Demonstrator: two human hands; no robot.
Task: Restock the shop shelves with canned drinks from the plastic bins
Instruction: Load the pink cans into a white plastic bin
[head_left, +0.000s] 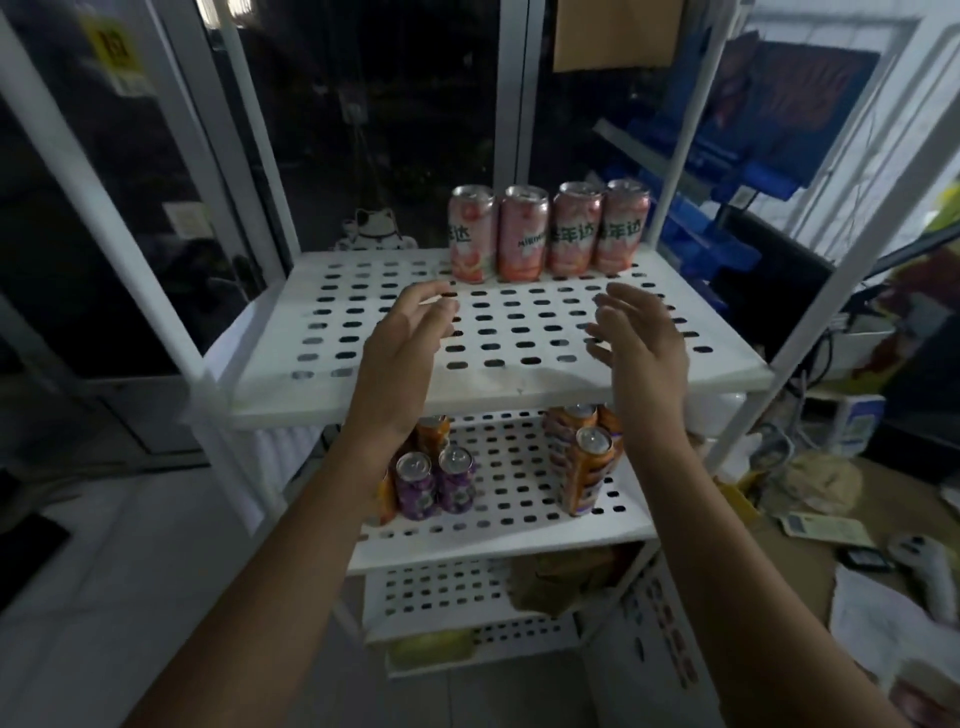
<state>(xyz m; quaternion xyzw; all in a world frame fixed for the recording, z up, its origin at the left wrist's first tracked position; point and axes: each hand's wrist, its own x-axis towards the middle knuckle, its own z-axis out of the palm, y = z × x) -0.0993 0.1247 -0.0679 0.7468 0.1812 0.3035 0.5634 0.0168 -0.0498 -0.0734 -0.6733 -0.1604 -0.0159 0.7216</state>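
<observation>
Several pink cans (548, 231) stand in a row at the back right of the top white perforated shelf (363, 312). My left hand (402, 345) and my right hand (641, 345) hover over the shelf's front half, fingers relaxed, palms facing each other, holding nothing. Both are well short of the pink cans. On the shelf below (514, 493), two purple cans (434, 483) stand at the left beside an orange can (432, 431). More orange cans (587, 462) are grouped at the right.
White upright posts frame the rack at its corners. A dark glass door (363, 130) is behind it. Blue bins (727, 208) sit at the back right. Papers, a white scanner-like device (930, 577) and clutter cover the floor at the right. Lower shelves hold yellowish items.
</observation>
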